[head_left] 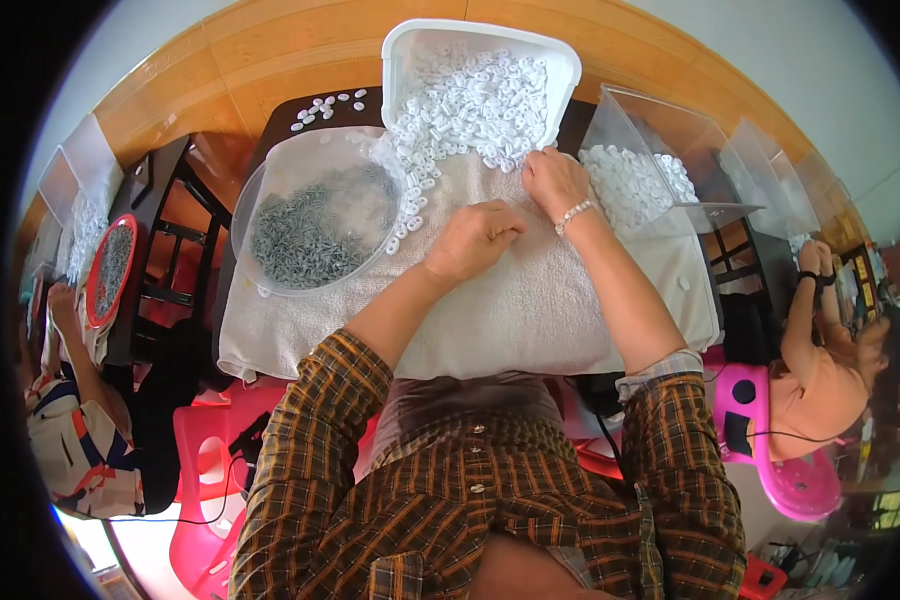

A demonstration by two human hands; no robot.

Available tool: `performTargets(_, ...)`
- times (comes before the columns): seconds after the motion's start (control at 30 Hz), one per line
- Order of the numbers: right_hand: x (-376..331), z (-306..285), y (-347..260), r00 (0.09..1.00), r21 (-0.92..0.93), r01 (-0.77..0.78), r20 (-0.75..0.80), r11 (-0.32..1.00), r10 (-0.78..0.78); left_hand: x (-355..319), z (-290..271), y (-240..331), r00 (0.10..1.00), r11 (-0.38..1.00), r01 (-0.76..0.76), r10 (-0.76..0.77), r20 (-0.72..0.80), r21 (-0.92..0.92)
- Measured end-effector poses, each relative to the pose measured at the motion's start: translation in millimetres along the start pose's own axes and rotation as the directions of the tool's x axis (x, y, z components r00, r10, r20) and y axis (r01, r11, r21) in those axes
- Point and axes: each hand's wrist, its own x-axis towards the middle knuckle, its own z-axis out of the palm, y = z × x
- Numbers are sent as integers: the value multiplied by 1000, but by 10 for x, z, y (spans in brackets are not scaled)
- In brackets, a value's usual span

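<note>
"Where are the white pieces (485,105)?"
"Upper centre, spilling from a tub (569,75); right hand (557,180) beside them: picking, apparently."
"Fingers?"
"Curled, on the left hand (475,240) too; whether gripping, I can't tell. Next calls for a fine pinch."

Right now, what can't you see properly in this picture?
All in the head view:
Left hand: its curled fingers hide anything inside.
Right hand: the hand itself hides whether it grips anything.
Grey pieces: too small and heaped to count.
White bin: white pieces cover its lower inside.
Person at far left: cut off by the dark rim.
</note>
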Motion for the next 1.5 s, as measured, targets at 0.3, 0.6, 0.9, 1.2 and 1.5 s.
performTargets(0.3, -384, -434, -179, 949, 906, -315, 293, 283, 116, 34, -40, -87, 877, 934, 309, -353, -325, -180)
performTargets(0.6, -489, -401, -134, 927, 913, -375, 372, 161, 49, 65, -151, 103, 834, 649, 448, -551, 25, -615)
performTargets(0.9, -438, -369, -140, 961, 825, 275, -250, 494, -118, 120, -169, 102, 813, 571, 459, -578, 63, -681)
performTargets(1.2, -450, -545, -141, 910, 887, -393, 413, 242, -39, 64, -86, 103, 917, 892, 279, -357, -175, -357)
performTargets(1.5, -436, -522, -163, 881, 879, -473, 473, -61, -15, 82, -59, 127, 878, 797, 286, -440, -187, -532)
